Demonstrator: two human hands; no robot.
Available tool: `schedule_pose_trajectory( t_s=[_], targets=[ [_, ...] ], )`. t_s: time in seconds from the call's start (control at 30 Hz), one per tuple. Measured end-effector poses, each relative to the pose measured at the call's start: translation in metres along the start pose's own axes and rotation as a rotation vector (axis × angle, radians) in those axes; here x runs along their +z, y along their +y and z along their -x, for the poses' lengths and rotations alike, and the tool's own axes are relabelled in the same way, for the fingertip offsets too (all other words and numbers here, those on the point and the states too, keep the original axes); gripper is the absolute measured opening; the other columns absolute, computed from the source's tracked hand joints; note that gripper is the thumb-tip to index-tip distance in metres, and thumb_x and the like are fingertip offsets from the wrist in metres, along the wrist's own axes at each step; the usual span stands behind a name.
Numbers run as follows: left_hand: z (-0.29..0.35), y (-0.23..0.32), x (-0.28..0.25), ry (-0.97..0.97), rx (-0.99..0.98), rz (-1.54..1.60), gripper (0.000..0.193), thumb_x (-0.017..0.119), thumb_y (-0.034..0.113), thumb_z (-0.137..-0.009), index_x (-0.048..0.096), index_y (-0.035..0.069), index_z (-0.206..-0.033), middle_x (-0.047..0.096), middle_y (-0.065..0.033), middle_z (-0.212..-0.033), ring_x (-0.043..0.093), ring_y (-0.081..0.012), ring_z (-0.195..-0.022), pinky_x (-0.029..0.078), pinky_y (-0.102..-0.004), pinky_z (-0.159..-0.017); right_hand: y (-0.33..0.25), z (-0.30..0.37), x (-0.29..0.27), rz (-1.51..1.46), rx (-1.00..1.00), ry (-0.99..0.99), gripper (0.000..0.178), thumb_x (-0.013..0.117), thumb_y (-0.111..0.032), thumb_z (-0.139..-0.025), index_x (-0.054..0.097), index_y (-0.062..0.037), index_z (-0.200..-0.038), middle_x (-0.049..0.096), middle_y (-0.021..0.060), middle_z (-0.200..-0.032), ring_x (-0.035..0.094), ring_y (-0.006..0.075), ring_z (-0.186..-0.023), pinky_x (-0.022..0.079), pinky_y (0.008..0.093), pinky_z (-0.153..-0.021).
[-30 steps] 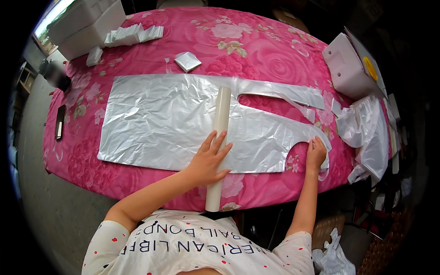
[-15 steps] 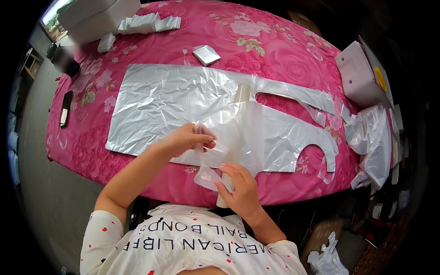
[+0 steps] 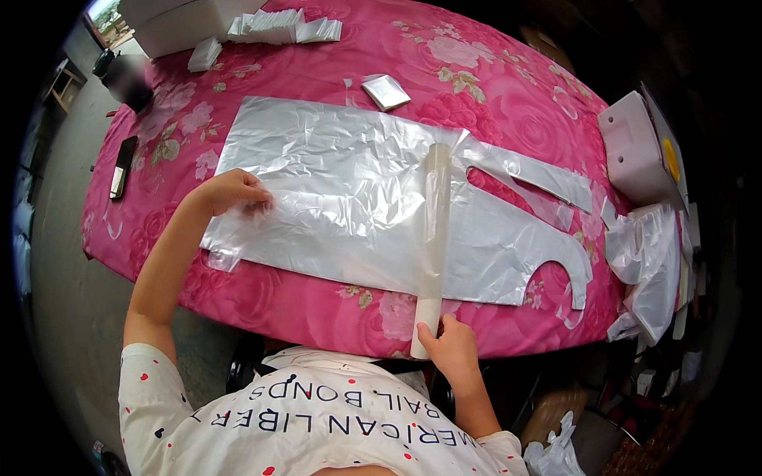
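A stack of silvery-white plastic aprons (image 3: pixel 317 143) lies flat across the table, with neck and strap cutouts toward the right. Across it rests a long roll of clear plastic film (image 3: pixel 435 214), its pale core (image 3: pixel 427 317) showing at the near end. My right hand (image 3: pixel 451 345) grips that near end between thumb and fingers. My left hand (image 3: pixel 238 194) is pinched closed on the edge of a clear plastic sheet (image 3: pixel 262 218), stretched leftward from the roll over the aprons. The sheet is see-through, so its exact edges are hard to make out.
A pink floral cloth (image 3: pixel 151 230) covers the table. Toward the back are a white box (image 3: pixel 178 28), folded white packets (image 3: pixel 270 28) and a small silvery packet (image 3: pixel 386 92). A phone (image 3: pixel 122 168) and dark bottle (image 3: pixel 127 83) stay left; a white case (image 3: pixel 635 143) and plastic bags (image 3: pixel 643 246) right.
My left hand has moved left, drawing the clear film out across the aprons. My right hand has shifted right and nearer to me, onto the roll's near end. The view has shifted slightly.
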State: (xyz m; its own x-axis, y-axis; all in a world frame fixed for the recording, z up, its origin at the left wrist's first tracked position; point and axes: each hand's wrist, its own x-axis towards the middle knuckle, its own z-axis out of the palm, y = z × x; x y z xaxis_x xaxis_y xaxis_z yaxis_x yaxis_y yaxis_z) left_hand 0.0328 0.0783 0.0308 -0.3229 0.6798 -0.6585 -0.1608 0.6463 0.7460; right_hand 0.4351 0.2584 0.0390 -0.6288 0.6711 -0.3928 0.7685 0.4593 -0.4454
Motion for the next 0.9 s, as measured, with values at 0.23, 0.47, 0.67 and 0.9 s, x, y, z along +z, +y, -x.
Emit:
schedule_pose_trajectory(
  t_s=[0.23, 0.47, 0.67, 0.9],
  targets=[
    [-0.002, 0.038, 0.114, -0.299, 0.208, 0.178, 0.025, 0.078, 0.02, -0.07, 0.058, 0.004, -0.072, 0.057, -0.0012, -0.066, 0.054, -0.0092, -0.062, 0.044, -0.023, -0.058, -0.082, -0.032, -0.019, -0.421, -0.487, 0.117, 0.036, 0.073, -0.03, -0.073, 0.057, -0.0018, -0.088, 0.062, 0.0116, -0.079, 0.06, 0.0204, -0.067, 0.048, 0.0302, -0.062],
    [0.0, 0.054, 0.123, -0.315, 0.278, 0.337, 0.031, 0.071, 0.034, -0.078, 0.054, 0.01, -0.068, 0.048, 0.0043, -0.061, 0.042, -0.0057, -0.054, 0.034, -0.0223, -0.05, -0.088, -0.08, -0.018, -1.189, -0.407, -0.279, 0.008, 0.062, -0.003, -0.082, 0.057, -0.0025, -0.087, 0.061, 0.0011, -0.077, 0.057, 0.0065, -0.068, 0.047, 0.0213, -0.061],
    [-0.011, 0.018, 0.065, -0.003, 0.18, 0.11, 0.031, 0.068, 0.03, -0.081, 0.048, 0.012, -0.065, 0.04, 0.0069, -0.06, 0.031, -0.0043, -0.051, 0.024, -0.0232, -0.045, 0.037, -0.106, -0.078, -1.159, -0.266, 0.028, 0.01, 0.063, -0.004, -0.08, 0.058, -0.0016, -0.089, 0.062, 0.0045, -0.074, 0.057, 0.0101, -0.061, 0.046, 0.0228, -0.058],
    [-0.02, -0.013, 0.012, 0.244, 0.053, 0.081, 0.029, 0.068, 0.029, -0.08, 0.05, 0.011, -0.068, 0.046, 0.0038, -0.063, 0.041, -0.0058, -0.054, 0.033, -0.0223, -0.049, 0.202, -0.108, -0.151, -1.234, 0.103, 0.544, 0.007, 0.058, -0.011, -0.086, 0.056, -0.0056, -0.09, 0.057, -0.0011, -0.077, 0.051, 0.0075, -0.062, 0.043, 0.0199, -0.057]
  ],
)
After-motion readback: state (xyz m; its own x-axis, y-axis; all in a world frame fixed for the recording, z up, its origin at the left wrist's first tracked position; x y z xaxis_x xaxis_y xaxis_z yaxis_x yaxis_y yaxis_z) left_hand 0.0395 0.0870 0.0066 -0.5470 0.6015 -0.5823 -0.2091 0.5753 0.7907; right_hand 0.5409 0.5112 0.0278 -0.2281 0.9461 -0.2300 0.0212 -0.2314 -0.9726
